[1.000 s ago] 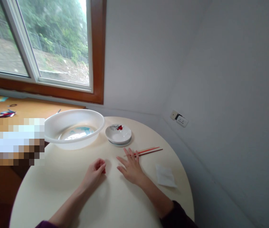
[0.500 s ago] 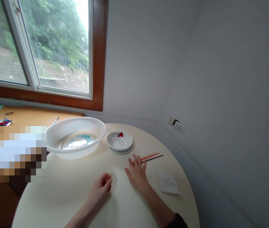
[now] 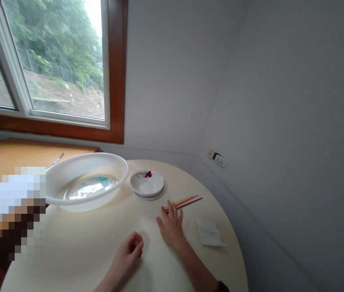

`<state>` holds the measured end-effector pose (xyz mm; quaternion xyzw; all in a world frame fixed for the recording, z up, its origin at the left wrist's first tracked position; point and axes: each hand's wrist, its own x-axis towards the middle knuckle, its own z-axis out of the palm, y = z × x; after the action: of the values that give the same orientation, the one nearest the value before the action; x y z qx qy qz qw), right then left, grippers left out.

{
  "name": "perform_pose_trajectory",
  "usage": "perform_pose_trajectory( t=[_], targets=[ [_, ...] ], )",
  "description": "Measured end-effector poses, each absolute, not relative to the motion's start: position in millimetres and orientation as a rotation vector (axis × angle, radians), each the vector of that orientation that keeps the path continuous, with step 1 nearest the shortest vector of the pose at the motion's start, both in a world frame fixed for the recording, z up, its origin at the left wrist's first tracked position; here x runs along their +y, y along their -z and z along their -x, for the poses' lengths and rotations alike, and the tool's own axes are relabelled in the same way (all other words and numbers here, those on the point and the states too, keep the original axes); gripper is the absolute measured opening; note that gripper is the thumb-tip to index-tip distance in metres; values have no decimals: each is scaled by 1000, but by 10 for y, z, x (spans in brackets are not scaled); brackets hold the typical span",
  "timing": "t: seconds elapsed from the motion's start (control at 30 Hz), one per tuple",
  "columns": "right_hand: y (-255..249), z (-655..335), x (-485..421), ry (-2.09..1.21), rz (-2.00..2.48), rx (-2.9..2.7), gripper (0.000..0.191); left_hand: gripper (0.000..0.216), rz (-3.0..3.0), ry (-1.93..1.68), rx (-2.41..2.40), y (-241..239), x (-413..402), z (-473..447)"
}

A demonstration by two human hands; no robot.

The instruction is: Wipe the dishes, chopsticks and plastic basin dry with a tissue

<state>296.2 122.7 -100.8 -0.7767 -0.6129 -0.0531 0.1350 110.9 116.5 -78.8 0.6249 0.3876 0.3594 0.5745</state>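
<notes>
My right hand lies with its fingers spread over the near ends of several chopsticks, which are orange-red, dark brown and pale. Its fingertips rest on or just above them, and it grips nothing. My left hand is loosely curled over the table to the left, with nothing showing in it. Beyond the right hand sits a short stack of white dishes, the top one decorated with a red flower. On the right, a folded white cloth or tissue lies flat.
A large translucent plastic basin stands at the left of the round cream table. Behind it is a wooden desk with a pen. A wall with a power socket borders the table's right side.
The view has turned slightly right, so everything sits a little further left. My right hand stays over the chopsticks with fingers spread; my left hand remains curled.
</notes>
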Motion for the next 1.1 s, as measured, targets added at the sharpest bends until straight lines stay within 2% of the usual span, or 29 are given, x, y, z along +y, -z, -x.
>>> perform_pose_trajectory(
  t=[0.23,0.37,0.5,0.6,0.8,1.1],
  targets=[
    [874,-2926,1054,87,2089,-1892,49,28,-1611,-926,995,795,1218,-1085],
    [745,-2896,778,49,1911,-2070,52,33,-1927,-1000,1087,717,1229,-861],
    [547,-2983,490,44,1763,-2235,59,63,-2605,-782,1135,678,1134,-472],
    [454,-3085,366,-41,1738,-2313,62,71,-2878,-535,1169,763,1039,-233],
    [645,-3184,332,-452,1662,-2489,59,61,-2876,-236,1307,975,909,-174],
    [851,-3236,415,-432,1626,-2500,61,57,-2795,-284,1379,971,868,-288]
  ],
)
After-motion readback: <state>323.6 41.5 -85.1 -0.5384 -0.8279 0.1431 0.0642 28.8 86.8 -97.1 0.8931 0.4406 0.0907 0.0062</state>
